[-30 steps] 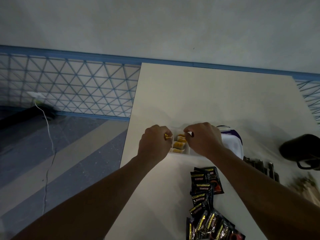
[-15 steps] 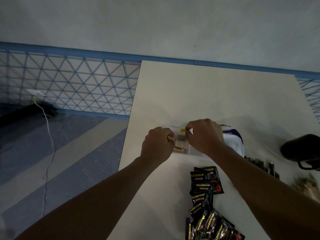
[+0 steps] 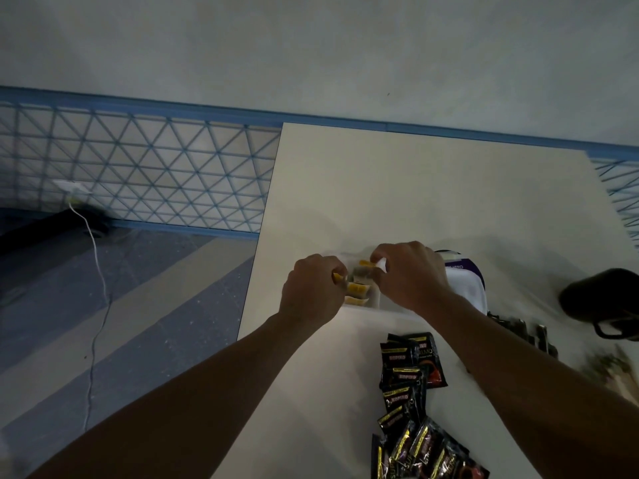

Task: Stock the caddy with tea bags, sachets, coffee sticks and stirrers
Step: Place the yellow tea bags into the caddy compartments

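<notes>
A clear plastic caddy (image 3: 359,307) stands on the white table (image 3: 415,195), mostly hidden behind both hands. Yellow tea bags (image 3: 356,289) lie in its left compartment. My left hand (image 3: 311,288) is curled at the caddy's left side and pinches a yellow tea bag tag (image 3: 337,277). My right hand (image 3: 411,274) is curled above the caddy and pinches a small white piece (image 3: 380,262) next to another yellow tea bag (image 3: 364,263). Black coffee sachets (image 3: 411,361) lie in a loose pile in front of the caddy.
A white tub with a purple label (image 3: 465,285) stands right behind my right hand. Dark sticks (image 3: 522,331) lie to its right, and a black mug (image 3: 601,302) stands at the right edge. The table's left edge drops to a grey floor with a white cable (image 3: 93,257).
Both hands stay over the caddy and shifted slightly; more yellow tea bags show between them than half a second ago.
</notes>
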`<state>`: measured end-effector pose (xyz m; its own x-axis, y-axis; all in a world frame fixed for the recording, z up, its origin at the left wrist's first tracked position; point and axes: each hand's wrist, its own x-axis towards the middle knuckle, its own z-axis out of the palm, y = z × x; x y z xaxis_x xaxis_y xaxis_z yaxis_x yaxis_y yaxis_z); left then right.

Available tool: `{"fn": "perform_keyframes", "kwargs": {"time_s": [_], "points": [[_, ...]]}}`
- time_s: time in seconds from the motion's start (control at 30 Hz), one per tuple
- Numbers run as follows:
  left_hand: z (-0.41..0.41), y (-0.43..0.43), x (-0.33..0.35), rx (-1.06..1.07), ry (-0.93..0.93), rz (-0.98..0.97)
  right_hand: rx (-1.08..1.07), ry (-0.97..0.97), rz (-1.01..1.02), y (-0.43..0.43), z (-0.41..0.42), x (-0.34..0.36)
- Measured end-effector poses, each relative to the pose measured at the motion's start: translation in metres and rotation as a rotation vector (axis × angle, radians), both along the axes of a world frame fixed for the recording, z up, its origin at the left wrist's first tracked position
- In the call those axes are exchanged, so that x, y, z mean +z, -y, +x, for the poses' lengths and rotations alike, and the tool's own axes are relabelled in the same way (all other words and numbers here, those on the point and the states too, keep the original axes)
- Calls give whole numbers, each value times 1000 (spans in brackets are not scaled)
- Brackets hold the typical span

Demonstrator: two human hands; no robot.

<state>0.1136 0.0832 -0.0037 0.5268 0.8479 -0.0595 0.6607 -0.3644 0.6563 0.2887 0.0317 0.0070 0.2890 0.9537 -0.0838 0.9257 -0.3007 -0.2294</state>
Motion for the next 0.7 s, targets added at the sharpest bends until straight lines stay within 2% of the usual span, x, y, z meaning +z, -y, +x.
{"fn": "perform_keyframes", "kwargs": {"time_s": [0.23, 0.33, 0.57, 0.7], "points": [[-2, 0, 1, 7, 3, 1, 3, -22, -1, 1, -2, 2], [0, 1, 3, -5, -17, 10, 5, -7, 59, 2, -3, 3], [22, -7, 14, -60, -156, 55, 34, -10, 191, 6, 0, -3], [33, -8, 12, -62, -253, 41, 32, -54, 201, 7, 2, -2]]}}
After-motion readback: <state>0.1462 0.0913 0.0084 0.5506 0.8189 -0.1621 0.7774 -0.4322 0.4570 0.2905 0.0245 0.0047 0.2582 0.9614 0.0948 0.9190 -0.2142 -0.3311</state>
